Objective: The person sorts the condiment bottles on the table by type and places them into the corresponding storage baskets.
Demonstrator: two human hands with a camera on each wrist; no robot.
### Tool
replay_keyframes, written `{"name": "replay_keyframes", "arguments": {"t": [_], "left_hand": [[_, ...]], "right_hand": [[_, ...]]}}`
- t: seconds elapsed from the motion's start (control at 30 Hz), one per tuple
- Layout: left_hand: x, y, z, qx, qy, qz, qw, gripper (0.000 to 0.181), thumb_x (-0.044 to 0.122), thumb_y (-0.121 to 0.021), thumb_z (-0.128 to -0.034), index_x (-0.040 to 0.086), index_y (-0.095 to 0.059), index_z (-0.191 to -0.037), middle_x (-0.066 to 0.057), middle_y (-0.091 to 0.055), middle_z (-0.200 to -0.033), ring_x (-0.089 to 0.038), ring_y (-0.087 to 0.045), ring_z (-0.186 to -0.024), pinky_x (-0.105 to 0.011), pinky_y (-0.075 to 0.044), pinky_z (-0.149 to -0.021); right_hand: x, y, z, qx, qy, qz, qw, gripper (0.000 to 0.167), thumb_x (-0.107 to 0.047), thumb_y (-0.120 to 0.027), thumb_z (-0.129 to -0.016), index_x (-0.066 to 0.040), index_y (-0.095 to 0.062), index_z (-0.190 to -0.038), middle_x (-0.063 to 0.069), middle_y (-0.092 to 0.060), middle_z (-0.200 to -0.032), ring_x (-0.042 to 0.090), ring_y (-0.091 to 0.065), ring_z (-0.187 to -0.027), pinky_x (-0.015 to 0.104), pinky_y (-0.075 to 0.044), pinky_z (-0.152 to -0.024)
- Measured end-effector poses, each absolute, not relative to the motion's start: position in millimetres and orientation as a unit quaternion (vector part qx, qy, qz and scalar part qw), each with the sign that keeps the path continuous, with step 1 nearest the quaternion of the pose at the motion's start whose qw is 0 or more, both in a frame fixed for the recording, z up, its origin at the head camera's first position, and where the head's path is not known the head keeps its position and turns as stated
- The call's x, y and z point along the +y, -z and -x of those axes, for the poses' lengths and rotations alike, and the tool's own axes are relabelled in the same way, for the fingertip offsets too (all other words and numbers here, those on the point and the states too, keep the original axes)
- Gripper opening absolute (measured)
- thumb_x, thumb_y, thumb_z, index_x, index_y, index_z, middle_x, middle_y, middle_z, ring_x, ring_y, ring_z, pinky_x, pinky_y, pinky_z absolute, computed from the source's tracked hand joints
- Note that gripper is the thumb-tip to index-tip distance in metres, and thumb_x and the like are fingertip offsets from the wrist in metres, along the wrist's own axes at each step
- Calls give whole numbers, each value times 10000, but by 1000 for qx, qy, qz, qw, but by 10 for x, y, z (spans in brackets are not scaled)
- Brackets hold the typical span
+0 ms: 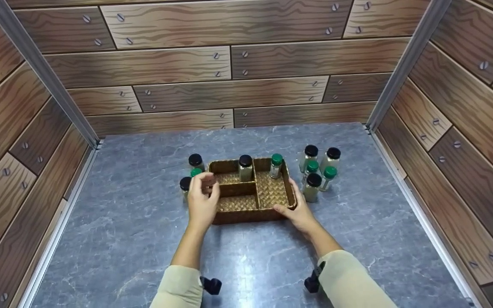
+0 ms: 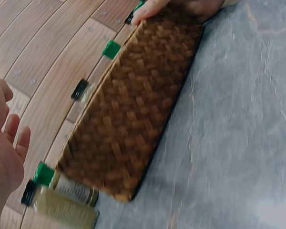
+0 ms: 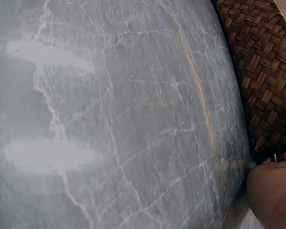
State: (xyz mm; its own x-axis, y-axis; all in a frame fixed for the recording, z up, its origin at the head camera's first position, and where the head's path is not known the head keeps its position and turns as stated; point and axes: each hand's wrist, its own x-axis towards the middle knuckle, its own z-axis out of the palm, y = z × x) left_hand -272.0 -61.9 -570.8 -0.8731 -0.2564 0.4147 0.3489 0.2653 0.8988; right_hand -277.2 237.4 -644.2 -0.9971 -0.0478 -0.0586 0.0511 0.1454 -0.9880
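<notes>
A brown woven basket (image 1: 246, 216) with three compartments stands on the marbled tabletop. My right hand (image 1: 300, 214) grips its right front corner, thumb over the front rim and fingers along the side. Over by the left side, my left hand (image 1: 202, 201) is raised with loosely bent fingers and nothing in them; the left wrist view shows it apart from the basket wall (image 2: 128, 109). A black-capped glass jar (image 1: 245, 169) is upright in the back left compartment. In the right compartment stands a green-capped jar (image 1: 275, 166), at the far end. The front left compartment holds nothing visible.
Left of the basket are a black-capped jar (image 1: 195, 161), a green-capped jar (image 1: 196, 172) and another black-capped jar (image 1: 185, 185), partly behind my left hand. Several black- and green-capped jars (image 1: 311, 188) cluster to the right. Wood-patterned walls (image 1: 229, 64) enclose the table.
</notes>
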Motion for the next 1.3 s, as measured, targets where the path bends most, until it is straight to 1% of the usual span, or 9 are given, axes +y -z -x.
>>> {"name": "replay_keyframes", "arguments": {"t": [0.13,0.27,0.5,0.6,0.73,0.8,1.1,1.17,1.3], "left_hand": [[-769,5736,2681,-753,605,4,259,262,-36,-699,-962,2,-661,-1219,-176,-646,-1145,-201,-634,-998,-196,-569,-830],[-910,5786,2653,-749,604,-16,270,258,-42,-693,-971,-3,-649,-1223,-182,-640,-1150,-183,-632,-985,-191,-561,-827],[-1128,5843,2648,-742,611,-48,273,266,-40,-692,-973,-23,-642,-1233,-205,-658,-1186,-280,-650,-1103,-198,-578,-877],[-1225,5854,2671,-758,593,-55,266,286,-20,-702,-977,-18,-644,-1257,-211,-663,-1229,-323,-652,-1184,-304,-602,-934],[-1372,5881,2737,-781,573,-61,241,336,6,-710,-986,-23,-631,-1312,-229,-640,-1307,-355,-616,-1282,-521,-579,-1043],[-1448,5898,2782,-788,570,-63,223,364,31,-719,-993,-22,-623,-1340,-230,-625,-1349,-361,-592,-1325,-571,-553,-1085],[-1668,5964,2998,-826,553,-20,107,557,125,-758,-1012,-6,-535,-1505,-256,-523,-1576,-439,-469,-1518,-594,-473,-1220],[-1699,5969,3029,-840,535,-16,85,557,148,-763,-1014,1,-541,-1503,-255,-547,-1572,-438,-494,-1512,-588,-473,-1227],[-1749,5959,3055,-855,514,-7,67,511,158,-770,-1008,-11,-582,-1453,-273,-645,-1466,-446,-593,-1427,-587,-504,-1201]], "right_hand": [[2370,6452,2776,751,659,1,41,1022,-118,-828,-941,-299,-213,-1736,246,-210,-1727,447,-333,-1572,578,-248,-1342],[2365,6461,2780,753,657,2,41,1022,-146,-838,-939,-299,-215,-1735,245,-221,-1717,442,-343,-1561,580,-254,-1337],[2364,6478,2789,753,657,8,38,1019,-141,-837,-945,-286,-213,-1737,251,-274,-1666,428,-408,-1505,541,-322,-1301],[2359,6482,2786,753,657,8,37,1021,-135,-838,-943,-274,-213,-1737,254,-277,-1660,429,-411,-1501,543,-320,-1303],[2359,6476,2785,748,662,10,36,1020,-129,-838,-940,-271,-217,-1736,255,-265,-1671,436,-392,-1516,558,-299,-1318],[2362,6476,2787,746,665,12,37,1023,-130,-842,-936,-270,-219,-1735,255,-260,-1681,441,-387,-1524,566,-291,-1325],[2380,6480,2789,743,668,8,36,1032,-143,-853,-928,-280,-222,-1733,238,-231,-1716,439,-379,-1549,564,-285,-1334],[2377,6482,2793,744,667,8,36,1036,-155,-858,-926,-283,-222,-1733,237,-236,-1708,430,-389,-1541,552,-296,-1329],[2372,6478,2790,748,662,11,38,1040,-180,-861,-928,-290,-215,-1735,238,-239,-1703,419,-378,-1542,541,-289,-1325]]}}
